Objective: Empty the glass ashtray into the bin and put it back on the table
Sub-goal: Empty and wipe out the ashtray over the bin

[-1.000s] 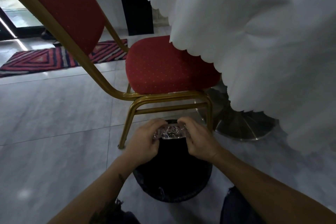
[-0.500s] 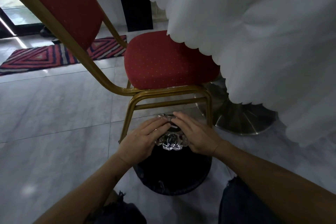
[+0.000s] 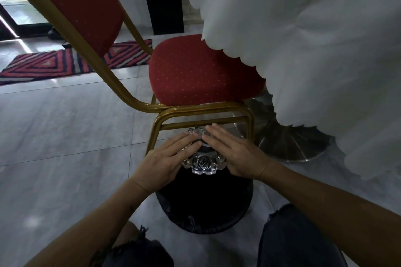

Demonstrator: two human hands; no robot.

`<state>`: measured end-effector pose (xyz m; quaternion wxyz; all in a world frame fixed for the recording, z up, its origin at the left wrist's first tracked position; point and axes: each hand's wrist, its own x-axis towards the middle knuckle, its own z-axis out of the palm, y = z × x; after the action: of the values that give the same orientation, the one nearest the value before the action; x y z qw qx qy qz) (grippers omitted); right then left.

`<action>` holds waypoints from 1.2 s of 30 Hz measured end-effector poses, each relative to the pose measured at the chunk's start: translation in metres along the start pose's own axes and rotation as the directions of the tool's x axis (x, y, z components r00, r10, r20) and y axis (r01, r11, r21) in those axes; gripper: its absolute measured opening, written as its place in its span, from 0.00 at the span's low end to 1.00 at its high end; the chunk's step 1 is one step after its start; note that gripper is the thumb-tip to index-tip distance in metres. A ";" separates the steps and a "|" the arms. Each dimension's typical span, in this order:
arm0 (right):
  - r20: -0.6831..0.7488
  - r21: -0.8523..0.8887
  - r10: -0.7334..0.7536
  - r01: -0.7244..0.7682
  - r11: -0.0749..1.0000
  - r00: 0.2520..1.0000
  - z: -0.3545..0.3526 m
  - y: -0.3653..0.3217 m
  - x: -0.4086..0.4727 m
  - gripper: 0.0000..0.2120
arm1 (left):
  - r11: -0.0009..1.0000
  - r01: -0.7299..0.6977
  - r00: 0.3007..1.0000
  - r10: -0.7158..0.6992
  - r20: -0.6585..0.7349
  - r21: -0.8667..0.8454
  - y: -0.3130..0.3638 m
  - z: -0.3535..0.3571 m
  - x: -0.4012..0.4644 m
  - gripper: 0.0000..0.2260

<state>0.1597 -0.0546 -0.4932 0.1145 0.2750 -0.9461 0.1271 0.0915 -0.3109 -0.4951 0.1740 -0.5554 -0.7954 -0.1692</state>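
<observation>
Both hands, left hand (image 3: 161, 161) & right hand (image 3: 235, 155), clasp glass ashtray (image 3: 204, 163) tipped over bin (image 3: 204, 221) at 6 o'clock; emptying underway, table (image 3: 325, 50) return left.

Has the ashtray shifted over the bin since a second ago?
Yes. The ashtray, held by the left hand and right hand, has tipped over and dropped closer to the bin, with the chair as reference.

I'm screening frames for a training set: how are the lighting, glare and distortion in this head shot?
Head view: dim overall; the bin interior reads as plain black, no contents visible. The glass ashtray catches small highlights between the left hand and right hand. Floor glare at left; wide-angle bending curves the chair frame; fingertips slightly soft.
</observation>
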 end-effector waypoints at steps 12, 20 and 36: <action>-0.053 -0.110 -0.074 0.068 0.992 0.996 -0.013 -0.010 0.012 0.32 | 0.998 0.046 0.996 -0.049 -0.071 -0.040 -0.004 -0.003 -0.008 0.27; 0.001 -0.061 -0.022 0.022 0.998 1.000 -0.020 -0.017 0.017 0.31 | 0.998 0.061 0.995 -0.063 -0.080 -0.028 -0.004 -0.012 -0.009 0.27; -0.069 -0.045 -0.071 0.068 0.997 0.995 -0.022 -0.017 0.004 0.31 | 0.993 -0.111 0.993 0.113 -0.043 0.043 -0.006 -0.028 -0.010 0.20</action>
<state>0.1691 -0.0641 -0.4678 0.1579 0.3005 -0.9339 0.1124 0.0919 -0.3338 -0.4751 0.2126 -0.5916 -0.7621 -0.1553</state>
